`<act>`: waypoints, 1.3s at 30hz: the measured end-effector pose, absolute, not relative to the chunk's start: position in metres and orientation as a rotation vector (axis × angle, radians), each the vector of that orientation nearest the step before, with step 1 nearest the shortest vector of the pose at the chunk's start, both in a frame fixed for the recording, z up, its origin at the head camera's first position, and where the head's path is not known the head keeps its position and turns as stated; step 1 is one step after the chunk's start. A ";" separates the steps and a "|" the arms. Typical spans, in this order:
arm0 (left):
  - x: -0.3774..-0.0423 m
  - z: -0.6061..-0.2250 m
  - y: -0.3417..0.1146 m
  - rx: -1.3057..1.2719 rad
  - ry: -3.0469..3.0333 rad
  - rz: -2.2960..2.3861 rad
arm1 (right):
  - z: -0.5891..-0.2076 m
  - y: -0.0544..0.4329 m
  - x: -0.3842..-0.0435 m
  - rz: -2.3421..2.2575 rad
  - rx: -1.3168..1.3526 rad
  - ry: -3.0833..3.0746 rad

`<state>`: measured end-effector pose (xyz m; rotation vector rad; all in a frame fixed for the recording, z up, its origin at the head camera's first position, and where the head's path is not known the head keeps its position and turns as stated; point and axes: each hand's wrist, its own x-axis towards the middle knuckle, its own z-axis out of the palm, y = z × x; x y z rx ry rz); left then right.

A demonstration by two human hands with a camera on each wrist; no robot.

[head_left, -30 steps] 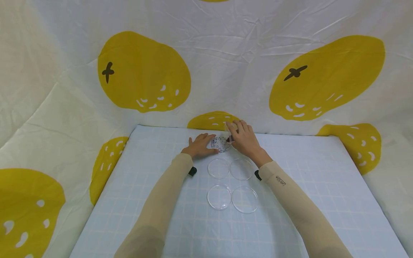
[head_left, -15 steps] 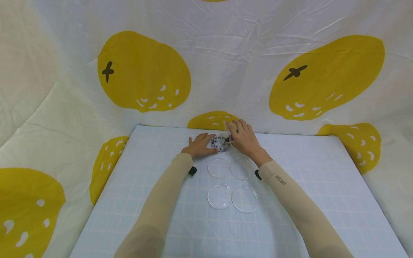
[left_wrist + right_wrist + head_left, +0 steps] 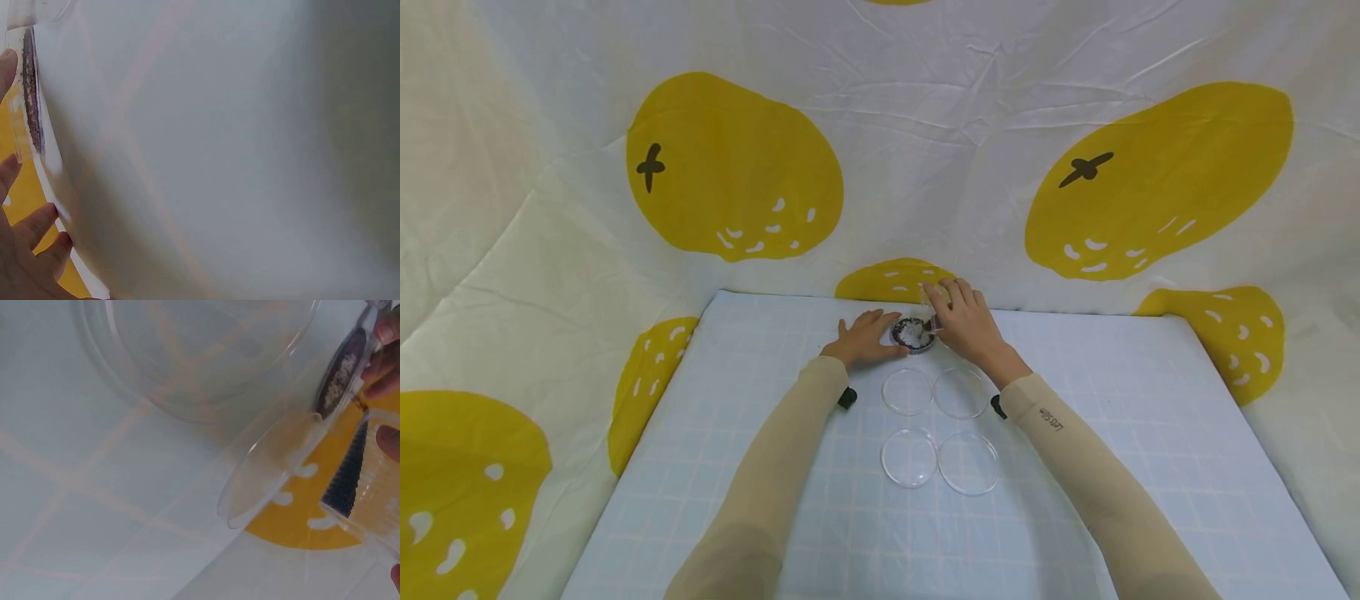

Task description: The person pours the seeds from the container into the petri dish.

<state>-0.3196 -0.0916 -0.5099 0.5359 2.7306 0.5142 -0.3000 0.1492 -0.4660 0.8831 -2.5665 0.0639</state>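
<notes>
A shallow petri dish (image 3: 913, 334) near the table's back edge holds dark grains ringed around a pale centre. My left hand (image 3: 867, 338) holds its rim between thumb and forefinger, the other fingers spread; the dish (image 3: 31, 94) shows edge-on in the left wrist view. My right hand (image 3: 970, 323) grips a tilted clear cup (image 3: 375, 481) with dark grains (image 3: 350, 475) lying along its lower wall. The cup's mouth is right over the dish, and a few grains are at its lip in the right wrist view. Part of the cup is hidden by the fingers.
Several clear round dishes or lids sit in two rows in front of the hands, among them one at near left (image 3: 910, 458) and one at near right (image 3: 969, 464). A light blue checked cloth (image 3: 737, 500) covers the table. Behind hangs a fruit-print curtain (image 3: 917, 167).
The dish's contents have gone from scattered speckles to a dense dark ring around a whitish centre. Both hands have stayed nearly in place.
</notes>
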 end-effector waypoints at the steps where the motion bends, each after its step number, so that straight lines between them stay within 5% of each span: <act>1: -0.319 -0.510 -0.092 0.535 2.731 0.516 | -0.466 0.149 -0.300 0.063 0.884 -2.563; 39: -0.321 -0.512 -0.092 0.526 2.732 0.517 | -0.464 0.147 -0.299 0.131 0.824 -2.606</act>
